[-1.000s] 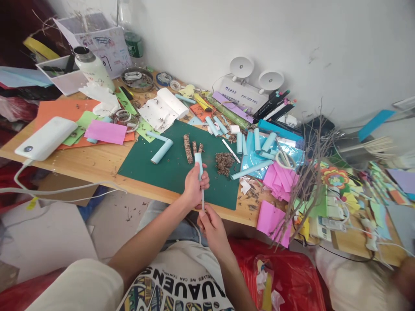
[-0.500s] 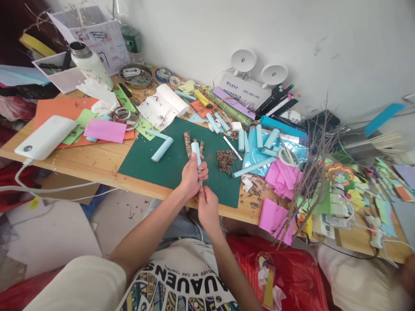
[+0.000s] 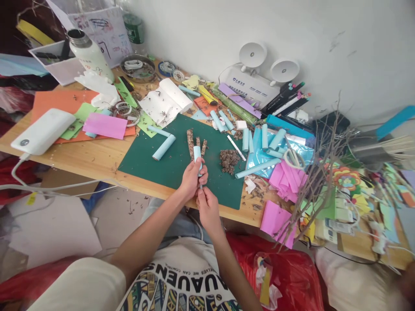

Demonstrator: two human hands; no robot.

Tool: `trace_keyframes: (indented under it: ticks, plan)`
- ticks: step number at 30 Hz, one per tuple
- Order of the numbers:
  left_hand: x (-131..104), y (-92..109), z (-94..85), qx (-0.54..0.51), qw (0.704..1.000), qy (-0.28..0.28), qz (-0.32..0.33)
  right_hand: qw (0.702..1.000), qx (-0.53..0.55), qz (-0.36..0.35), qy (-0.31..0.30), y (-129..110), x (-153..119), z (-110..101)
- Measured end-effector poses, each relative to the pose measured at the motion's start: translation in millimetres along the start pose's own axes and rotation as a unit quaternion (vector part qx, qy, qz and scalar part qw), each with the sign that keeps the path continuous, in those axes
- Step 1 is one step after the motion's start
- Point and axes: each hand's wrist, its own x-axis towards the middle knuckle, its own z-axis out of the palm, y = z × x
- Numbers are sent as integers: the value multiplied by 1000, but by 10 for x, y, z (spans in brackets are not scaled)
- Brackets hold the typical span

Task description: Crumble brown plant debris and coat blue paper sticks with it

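Observation:
A light blue paper tube (image 3: 197,152) stands up out of my left hand (image 3: 192,178), whose fingers are wrapped round it over the green cutting mat (image 3: 142,155). Just below, at the mat's near edge, my right hand (image 3: 208,208) is closed in a pinch. A thin pale piece runs down from the tube's lower end to those fingertips; whether it is part of the tube I cannot tell. Beyond the tube lie several brown, crumbly-looking rolls (image 3: 189,141). A heap of brown shreds (image 3: 229,160) sits to the right, and another blue tube (image 3: 164,147) to the left.
More blue tubes (image 3: 257,169), pink paper (image 3: 278,222) and dry twigs (image 3: 319,185) crowd the right side. Scissors (image 3: 294,159) lie among them. A white power bank (image 3: 43,131) with a cable, a bottle (image 3: 92,56) and a white paper roll (image 3: 177,96) are on the left and back.
The view has shifted slightly. Both hands keep nearly the same hold on the blue tube and its lower end; the tube appears a little lower against the brown rolls.

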Motion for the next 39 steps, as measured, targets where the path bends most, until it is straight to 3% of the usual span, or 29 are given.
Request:
trace_keyframes:
  ticks: [5, 19, 26, 34, 39]
  plan:
    - [-9, -3, 14, -2, 1000, 25, 0, 997, -69, -3, -18, -67, 4, -8]
    - [1, -26, 0, 55, 998, 7, -6, 990, -124, -18, 68, -92, 37, 149]
    - [14, -31, -15, 87, 996, 4, -12, 985, -156, -6, 70, -142, 75, 175]
    - [18, -47, -9, 107, 994, -23, -2, 982, -169, 1, 87, -162, 147, 195]
    - [0, -41, -20, 110, 994, -29, -3, 989, -110, 4, 103, -151, 162, 198]
